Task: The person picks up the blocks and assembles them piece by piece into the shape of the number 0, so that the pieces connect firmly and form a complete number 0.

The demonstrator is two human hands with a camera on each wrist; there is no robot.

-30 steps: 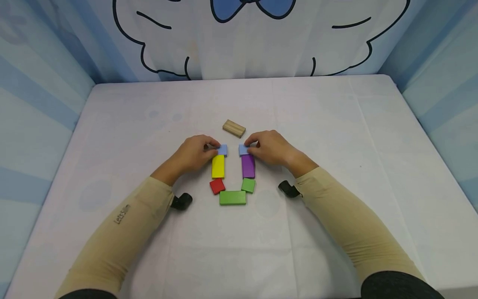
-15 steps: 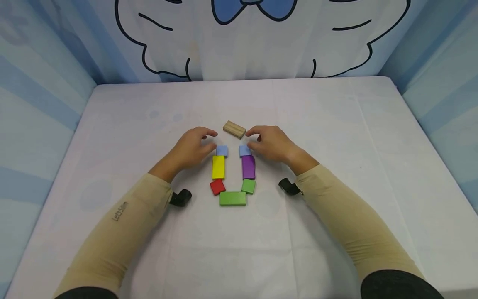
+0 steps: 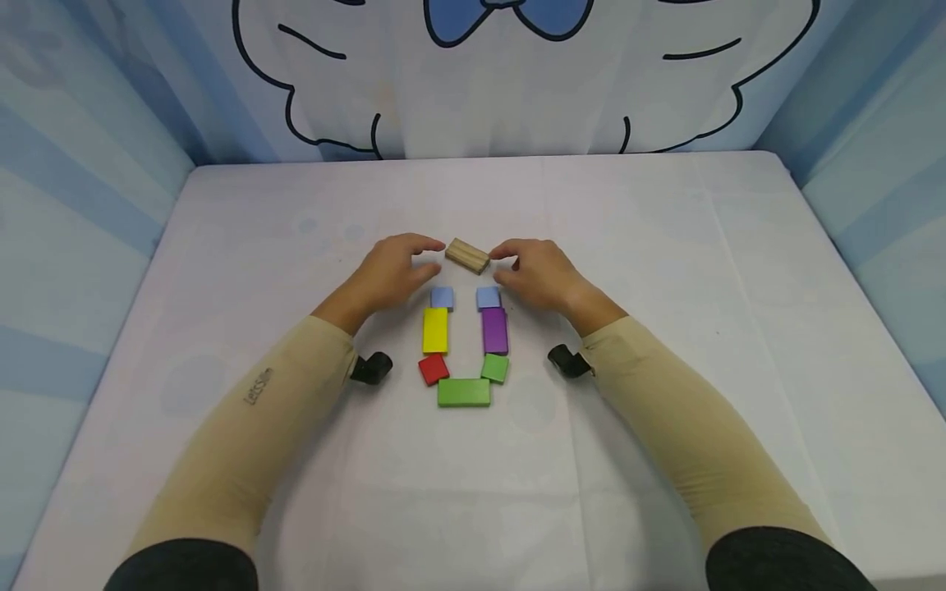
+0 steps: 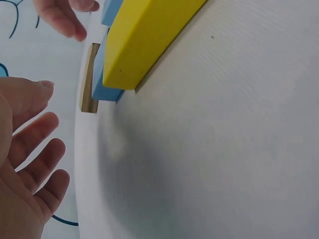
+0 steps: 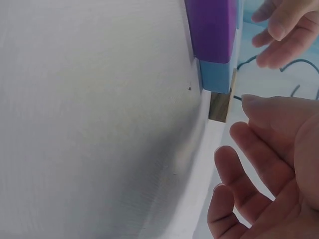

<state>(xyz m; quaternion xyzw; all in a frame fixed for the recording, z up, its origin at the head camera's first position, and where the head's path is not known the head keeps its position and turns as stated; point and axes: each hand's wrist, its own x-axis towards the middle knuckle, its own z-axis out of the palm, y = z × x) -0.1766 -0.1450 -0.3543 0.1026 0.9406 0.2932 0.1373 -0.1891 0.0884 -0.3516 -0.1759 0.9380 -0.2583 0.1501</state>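
A natural wood block lies tilted on the table, between my two hands. My left hand is at its left end, index fingertip close to the corner, thumb apart from the index finger. On the other side my right hand has its index fingertip right at the block's right end. Both hands hold nothing in the wrist views, fingers loosely bent. Just below the wood block sit two light blue blocks, one on the left and one on the right.
Below the blue pieces stand a yellow block and a purple block. Further toward me are a red block, a small green block and a long green block, together forming a U. A white cloth covers the table.
Both hands have let go of the light blue blocks and moved away from me, up to the wood block's two ends. The coloured blocks stay in their arrangement.
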